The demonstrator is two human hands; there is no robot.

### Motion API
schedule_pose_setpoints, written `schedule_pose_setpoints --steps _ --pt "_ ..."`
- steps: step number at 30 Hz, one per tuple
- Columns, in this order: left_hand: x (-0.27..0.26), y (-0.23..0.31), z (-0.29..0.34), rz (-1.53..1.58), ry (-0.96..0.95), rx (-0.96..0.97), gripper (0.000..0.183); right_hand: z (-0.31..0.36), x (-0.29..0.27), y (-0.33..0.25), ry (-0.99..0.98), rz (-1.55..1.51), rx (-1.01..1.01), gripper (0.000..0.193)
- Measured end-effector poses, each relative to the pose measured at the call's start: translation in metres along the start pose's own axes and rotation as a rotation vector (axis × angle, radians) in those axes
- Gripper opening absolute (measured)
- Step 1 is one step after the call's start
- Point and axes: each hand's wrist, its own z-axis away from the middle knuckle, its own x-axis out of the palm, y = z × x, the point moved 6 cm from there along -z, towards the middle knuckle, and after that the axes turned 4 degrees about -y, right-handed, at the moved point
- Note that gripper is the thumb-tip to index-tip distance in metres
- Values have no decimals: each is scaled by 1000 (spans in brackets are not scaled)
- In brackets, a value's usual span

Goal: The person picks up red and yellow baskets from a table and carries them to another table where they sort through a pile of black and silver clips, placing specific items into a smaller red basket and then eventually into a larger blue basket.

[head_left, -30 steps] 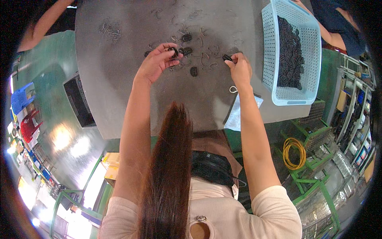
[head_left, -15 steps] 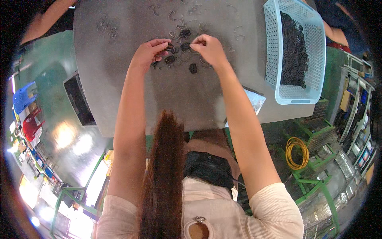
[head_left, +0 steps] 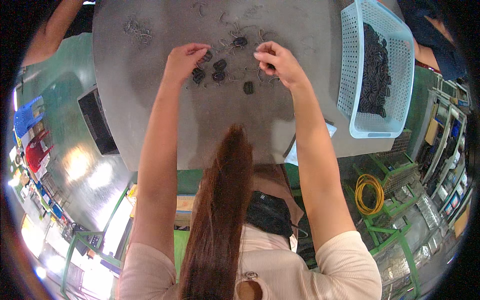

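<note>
Over the grey table (head_left: 150, 120), my left hand (head_left: 184, 64) is closed in a pinch on a small black oval part (head_left: 206, 56). Another black part (head_left: 198, 76) lies just below its fingers. My right hand (head_left: 280, 64) hovers farther right with thumb and fingers drawn together; whatever they hold, if anything, is too small to make out. Between the hands lie several more black oval parts, one (head_left: 219, 65) near the middle, one (head_left: 240, 41) farther off and one (head_left: 248, 87) nearer me. Thin curled strips (head_left: 232, 27) are scattered around them.
A light blue perforated basket (head_left: 376, 134) with many black parts stands at the right. More thin strips (head_left: 137, 31) lie at the far left. A plastic packet (head_left: 294, 152) sits under my right forearm. Other people's arms (head_left: 47, 40) show at both far sides.
My right hand has moved right, away from the left, and the black part near its fingertips no longer shows there. My left hand has stayed nearly in place.
</note>
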Motion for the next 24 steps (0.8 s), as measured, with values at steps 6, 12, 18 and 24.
schedule_pose_setpoints --steps 6,12,18,24 --pt "-6 -24 6 423 -203 -169 22 -47 30 -41 222 1187 -142 22" --pt "-12 -35 12 250 -46 -166 18 -38 17 -37 248 1136 -108 25" --pt "-15 -13 30 -208 154 144 17 -45 35 -44 278 1267 -258 24" --pt "-47 -38 43 -342 236 -149 18 -39 33 -50 114 878 -53 27"
